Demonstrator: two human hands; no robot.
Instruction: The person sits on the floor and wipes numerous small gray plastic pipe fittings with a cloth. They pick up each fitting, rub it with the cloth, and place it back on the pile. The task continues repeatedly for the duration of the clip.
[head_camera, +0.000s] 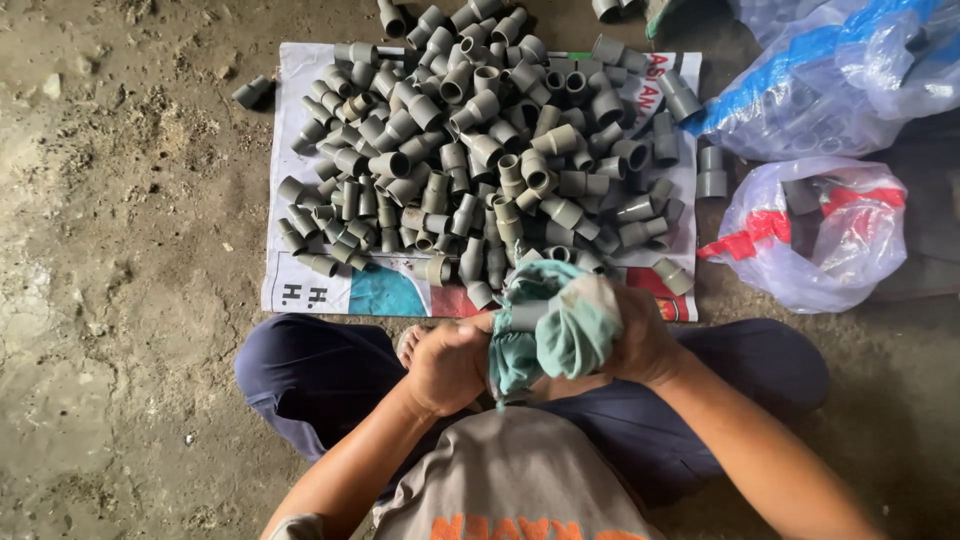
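My left hand (448, 362) grips one end of a grey pipe fitting (527, 316) just above my lap. Around that fitting my right hand (643, 338) presses a crumpled teal cloth (560, 325). Only a short grey stretch of the fitting shows between the cloth folds. In front of my hands lies a big heap of grey pipe fittings (480, 150) on a printed sheet (300, 290) spread over the ground.
Two clear plastic bags holding more grey fittings sit at the right, one with red print (815, 235) and one with a blue stripe (830, 75). A stray fitting (250, 92) lies on the dirt floor at the upper left. My crossed legs (310, 375) are below the sheet.
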